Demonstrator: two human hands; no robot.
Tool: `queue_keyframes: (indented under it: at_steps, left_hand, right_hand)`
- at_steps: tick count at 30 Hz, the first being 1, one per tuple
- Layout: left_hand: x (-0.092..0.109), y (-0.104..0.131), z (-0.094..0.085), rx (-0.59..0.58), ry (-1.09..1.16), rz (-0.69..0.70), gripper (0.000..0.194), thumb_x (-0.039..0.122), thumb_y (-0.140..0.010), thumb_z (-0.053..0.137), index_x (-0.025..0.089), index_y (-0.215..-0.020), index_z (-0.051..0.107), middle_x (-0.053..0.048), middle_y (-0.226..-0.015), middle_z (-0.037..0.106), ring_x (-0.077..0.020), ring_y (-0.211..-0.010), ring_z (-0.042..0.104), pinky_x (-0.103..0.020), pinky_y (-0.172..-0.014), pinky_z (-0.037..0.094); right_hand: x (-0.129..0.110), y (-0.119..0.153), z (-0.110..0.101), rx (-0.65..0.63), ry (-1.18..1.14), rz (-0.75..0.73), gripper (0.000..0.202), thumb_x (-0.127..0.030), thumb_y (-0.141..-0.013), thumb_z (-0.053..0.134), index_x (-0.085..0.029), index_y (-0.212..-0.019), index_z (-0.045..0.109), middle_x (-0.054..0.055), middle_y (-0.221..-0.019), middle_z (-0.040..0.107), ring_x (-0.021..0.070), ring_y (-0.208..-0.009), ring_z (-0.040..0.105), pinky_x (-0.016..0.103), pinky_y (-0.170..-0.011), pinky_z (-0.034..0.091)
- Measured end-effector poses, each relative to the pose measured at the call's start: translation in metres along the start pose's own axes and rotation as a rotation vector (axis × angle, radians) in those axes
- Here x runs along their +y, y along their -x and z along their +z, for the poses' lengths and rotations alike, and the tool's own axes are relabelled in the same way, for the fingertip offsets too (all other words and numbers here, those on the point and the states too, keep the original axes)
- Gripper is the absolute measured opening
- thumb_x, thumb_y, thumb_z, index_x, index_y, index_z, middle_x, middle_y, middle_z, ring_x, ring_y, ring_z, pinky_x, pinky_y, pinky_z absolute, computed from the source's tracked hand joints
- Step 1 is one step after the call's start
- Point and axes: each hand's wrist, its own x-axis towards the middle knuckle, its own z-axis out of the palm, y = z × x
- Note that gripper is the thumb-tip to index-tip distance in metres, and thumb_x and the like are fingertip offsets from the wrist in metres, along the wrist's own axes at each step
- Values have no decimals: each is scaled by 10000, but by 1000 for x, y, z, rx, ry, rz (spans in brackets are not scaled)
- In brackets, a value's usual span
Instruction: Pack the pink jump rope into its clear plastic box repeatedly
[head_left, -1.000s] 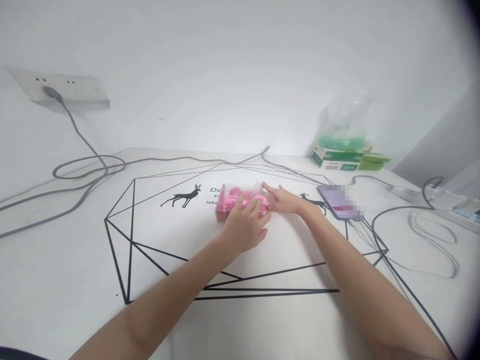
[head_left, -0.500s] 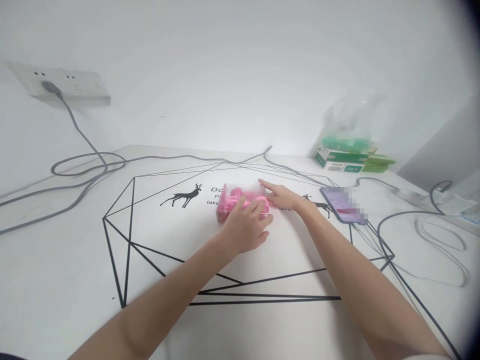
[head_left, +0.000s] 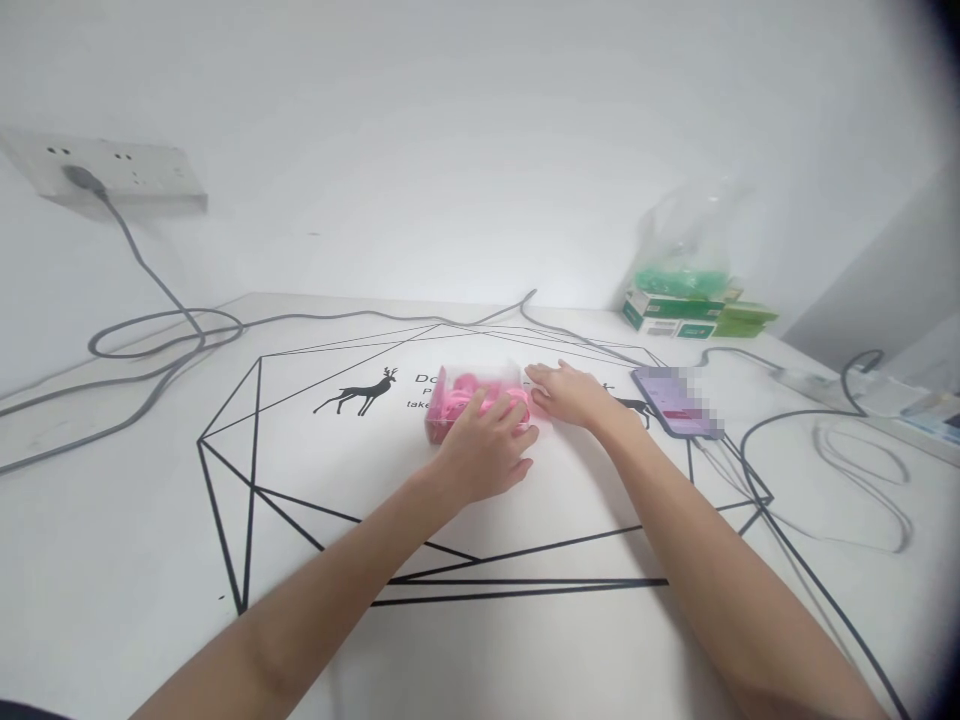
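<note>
A small clear box with pink sides [head_left: 435, 425] stands near the middle of the printed table mat. Inside lie pink rounded, looped pieces [head_left: 466, 385] whose kind I cannot make out. My left hand [head_left: 484, 445] reaches over the near side of the box, palm down. Its fingers are apart and touch the pink pieces, while the thumb sticks out to the right. Just right of the box, my right hand [head_left: 566, 393] is held low with its fingers stretched out toward the box's right end. A faint pink tint shows below those fingertips.
A phone [head_left: 675, 402] lies right of my right hand. Green and white boxes [head_left: 671, 308] under a plastic bag with green contents [head_left: 682, 270] stand at the back right. Grey cables [head_left: 172, 365] cross the left and back, from a wall socket [head_left: 135, 170]; others coil at right.
My right hand has moved slightly away from the box's right end, its fingers now closer together. My left hand stays on the pink pieces. The whole view has shifted a little.
</note>
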Motion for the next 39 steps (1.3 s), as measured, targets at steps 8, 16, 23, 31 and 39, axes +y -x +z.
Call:
queue_keyframes:
  at_steps: [8,16,23,31,39]
  left_hand:
    - [6,-4,4,107,-15,164,129,199,-900,548,162,-903,671,-123,-1101,654,-259,-1175,555,-498,-1140,335]
    - [20,-6,-3,24,-87,293,262,-49,-858,468,135,-762,628,-61,-786,630,-172,-779,602,-327,-825,499]
    - [42,-19,-5,-191,-147,226,274,45,-893,468,87,-1023,706,-171,-1036,708,-247,-918,636,-393,-813,441]
    - [74,-41,5,-337,-179,-2,491,457,-942,523,79,-1215,676,-230,-1286,621,-364,-1127,609,-462,-908,399]
    - [76,-27,22,-218,-76,-73,663,508,-973,434,-58,-1295,556,-304,-1311,570,-357,-1144,609,-417,-918,418]
  right_hand:
    - [4,8,0,-47,-107,-156,342,-267,-972,390,-180,-1227,600,121,-1321,625,254,-1144,632,488,-1177,206]
    - [4,10,-2,-79,-122,-164,360,-223,-960,374,-186,-1178,659,97,-1159,715,235,-1082,662,415,-1139,292]
    - [10,8,8,-9,-185,-229,381,-296,-987,375,-206,-1231,653,47,-947,748,211,-998,691,440,-1173,215]
    - [11,9,7,-11,-129,-141,330,-318,-965,410,-234,-1086,706,53,-907,744,212,-835,676,269,-731,439]
    - [13,11,8,1,-293,-135,364,-304,-908,450,-242,-1173,692,49,-1006,748,202,-836,655,260,-726,424]
